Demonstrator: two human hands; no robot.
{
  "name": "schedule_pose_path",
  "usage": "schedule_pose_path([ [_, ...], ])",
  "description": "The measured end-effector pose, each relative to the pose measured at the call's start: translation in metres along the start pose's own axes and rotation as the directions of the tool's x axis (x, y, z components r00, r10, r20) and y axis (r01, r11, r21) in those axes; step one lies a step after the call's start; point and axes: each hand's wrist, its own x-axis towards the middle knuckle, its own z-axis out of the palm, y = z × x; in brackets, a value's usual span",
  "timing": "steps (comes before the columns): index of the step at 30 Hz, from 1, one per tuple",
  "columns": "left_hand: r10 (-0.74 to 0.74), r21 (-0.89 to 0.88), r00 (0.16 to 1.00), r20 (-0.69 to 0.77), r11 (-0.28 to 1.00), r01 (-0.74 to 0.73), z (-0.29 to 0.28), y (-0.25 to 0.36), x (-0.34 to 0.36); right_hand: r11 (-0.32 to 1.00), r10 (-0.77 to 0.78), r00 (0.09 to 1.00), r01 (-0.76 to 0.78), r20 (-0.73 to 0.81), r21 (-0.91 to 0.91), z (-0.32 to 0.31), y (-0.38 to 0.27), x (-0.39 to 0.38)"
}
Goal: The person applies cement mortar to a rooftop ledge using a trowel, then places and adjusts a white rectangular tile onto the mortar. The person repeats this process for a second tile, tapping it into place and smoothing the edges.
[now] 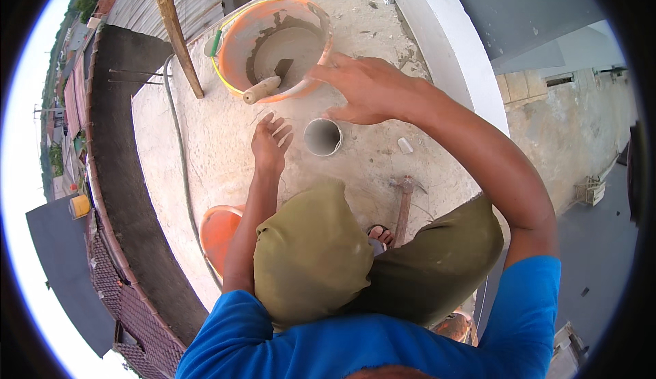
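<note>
My right hand (365, 89) reaches to the near right rim of an orange bucket (232, 51), its fingers at the rim and its thumb spread wide. Grey wet mortar (283, 48) lies in the bucket. A trowel rests there, its wooden handle (262, 90) over the near rim. Just below my right thumb, a round pipe opening (322, 137) with a pale rim shows in the concrete. My left hand (271, 140) hovers left of the pipe, palm turned inward, fingers slightly bent and apart, holding nothing.
Near my foot lies a hammer (404, 205), with a small white piece (405, 145) above it. A second orange bucket (219, 232) stands by my left forearm. A hose (179, 133) runs along the slab's left edge, beside a wooden post (176, 31). A low white wall (444, 37) borders the right.
</note>
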Motion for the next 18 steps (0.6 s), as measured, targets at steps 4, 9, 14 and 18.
schedule_pose_path([
  [4,0.178,-0.334,0.984,0.004,0.928,-0.167,0.007,0.016,0.027,0.961,-0.225,0.974,0.222,0.002,-0.163,0.043,-0.059,0.106],
  [9,0.007,0.418,0.984,0.179,0.905,-0.082,-0.067,0.074,-0.035,0.891,-0.211,0.977,0.187,-0.013,-0.413,0.086,-0.058,0.160],
  [14,-0.095,0.969,0.969,0.226,-0.077,-0.234,-0.202,0.133,-0.087,0.729,0.116,0.992,-0.119,-0.049,-0.674,0.032,0.017,0.122],
  [18,-0.119,0.972,0.965,0.233,-0.015,-0.236,-0.257,0.105,-0.094,0.740,0.164,0.980,-0.048,0.110,-0.671,0.031,0.032,0.139],
])
